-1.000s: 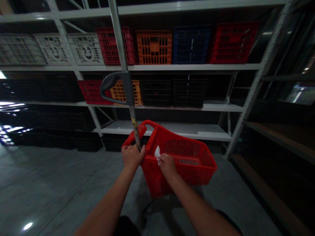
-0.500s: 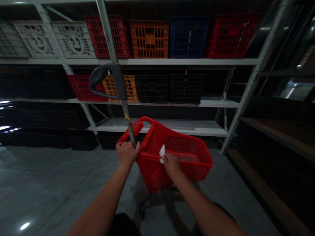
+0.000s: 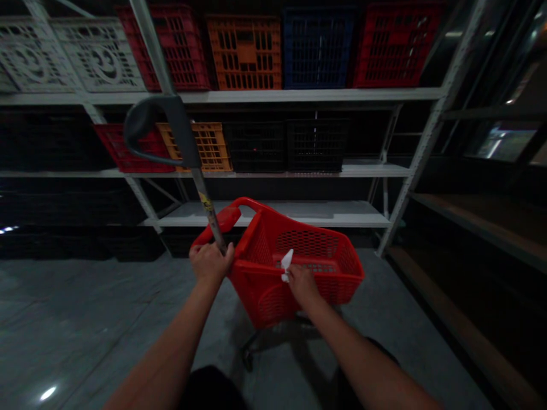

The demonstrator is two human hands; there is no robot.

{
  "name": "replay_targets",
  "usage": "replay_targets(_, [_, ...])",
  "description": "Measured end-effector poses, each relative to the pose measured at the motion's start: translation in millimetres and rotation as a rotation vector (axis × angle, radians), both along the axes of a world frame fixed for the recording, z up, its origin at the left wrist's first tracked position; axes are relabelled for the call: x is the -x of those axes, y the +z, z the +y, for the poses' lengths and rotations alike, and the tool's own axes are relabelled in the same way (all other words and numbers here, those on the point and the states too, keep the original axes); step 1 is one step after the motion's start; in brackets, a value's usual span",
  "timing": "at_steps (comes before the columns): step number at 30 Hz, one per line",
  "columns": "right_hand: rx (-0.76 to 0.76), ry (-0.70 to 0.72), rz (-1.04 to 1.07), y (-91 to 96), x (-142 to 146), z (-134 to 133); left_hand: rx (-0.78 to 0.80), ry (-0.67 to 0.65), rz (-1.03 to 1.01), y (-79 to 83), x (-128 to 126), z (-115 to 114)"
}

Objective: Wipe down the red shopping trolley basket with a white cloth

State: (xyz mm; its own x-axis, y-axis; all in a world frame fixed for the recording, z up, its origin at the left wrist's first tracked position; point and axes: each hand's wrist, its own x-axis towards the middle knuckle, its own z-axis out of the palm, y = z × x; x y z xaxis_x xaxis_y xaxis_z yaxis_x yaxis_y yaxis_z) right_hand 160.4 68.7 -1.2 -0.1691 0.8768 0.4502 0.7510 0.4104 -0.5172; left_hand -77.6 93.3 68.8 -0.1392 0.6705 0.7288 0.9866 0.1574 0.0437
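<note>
A red plastic shopping cart (image 3: 265, 299) stands in front of me, its basket pointing right. My left hand (image 3: 210, 262) is closed around the near end of its red handle (image 3: 224, 221). A metal pole (image 3: 200, 185) with a grey loop handle (image 3: 182, 134) rises from beside my left thumb; whether that hand also grips the pole, I cannot tell. My right hand (image 3: 301, 282) pinches a small white cloth or tissue (image 3: 286, 262) against the near top rim of the basket. Part of the cloth sticks up above the rim, and the fingertips are partly hidden.
Behind the cart runs a metal rack (image 3: 325, 95) with an orange crate (image 3: 245, 54), a blue crate (image 3: 318, 51), white smiley crates (image 3: 100, 57) and black crates (image 3: 318, 145). Another shelf unit (image 3: 470, 222) borders the right side. Grey concrete floor (image 3: 85, 319) lies below.
My right hand has slid a little along the basket rim, away from the handle, with the white cloth. The left hand stays on the handle. The whole view has shifted slightly.
</note>
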Motion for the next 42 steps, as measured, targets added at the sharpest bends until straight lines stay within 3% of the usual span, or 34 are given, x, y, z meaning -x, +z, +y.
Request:
replay_targets(2, [0.009,-0.02,0.041,2.4,7.8,0.6,-0.011,-0.005,0.0,0.1,-3.2,-0.1])
replay_targets(7, [-0.069,0.076,0.062,26.3,67.1,8.7,0.011,-0.01,0.0,2.6,-8.8,0.3])
replay_targets(10, [-0.053,0.088,0.034,27.5,71.7,12.6,0.011,0.008,0.005,3.2,-5.3,3.2])
replay_targets(13, [0.003,0.025,0.01,11.5,35.0,11.1,0.019,0.008,0.004,2.9,0.7,6.7])
replay_targets(19, [0.065,-0.259,0.033,-30.1,-96.8,-7.9,0.021,0.021,0.035,1.6,7.2,11.1])
replay_targets(22, [0.058,-0.404,0.032,-37.8,-138.3,-13.9,0.022,0.037,0.06,0.4,5.1,12.1])
replay_targets(24, [0.059,-0.449,0.042,-37.4,-138.5,-12.9,0.021,0.044,0.064,-0.4,1.9,12.5])
replay_targets(26, [0.07,-0.417,0.065,-33.6,-115.9,-8.5,0.015,0.04,0.057,-0.9,-1.6,12.7])
replay_targets(30, [0.023,-0.171,0.12,-21.8,-43.3,1.8,0.003,0.024,0.047,-0.1,-3.7,11.5])
replay_targets(33, [-0.003,-0.083,0.115,-18.1,-19.8,3.7,0.018,0.029,0.08,-0.4,4.1,11.2])
replay_targets(36, [-0.006,-0.104,0.063,-23.4,-45.1,-0.9,0.04,0.051,0.116,-2.1,18.1,14.7])
replay_targets(42, [0.073,-0.323,-0.017,-39.4,-146.9,-20.5,0.091,0.002,0.088,3.5,39.7,25.3])
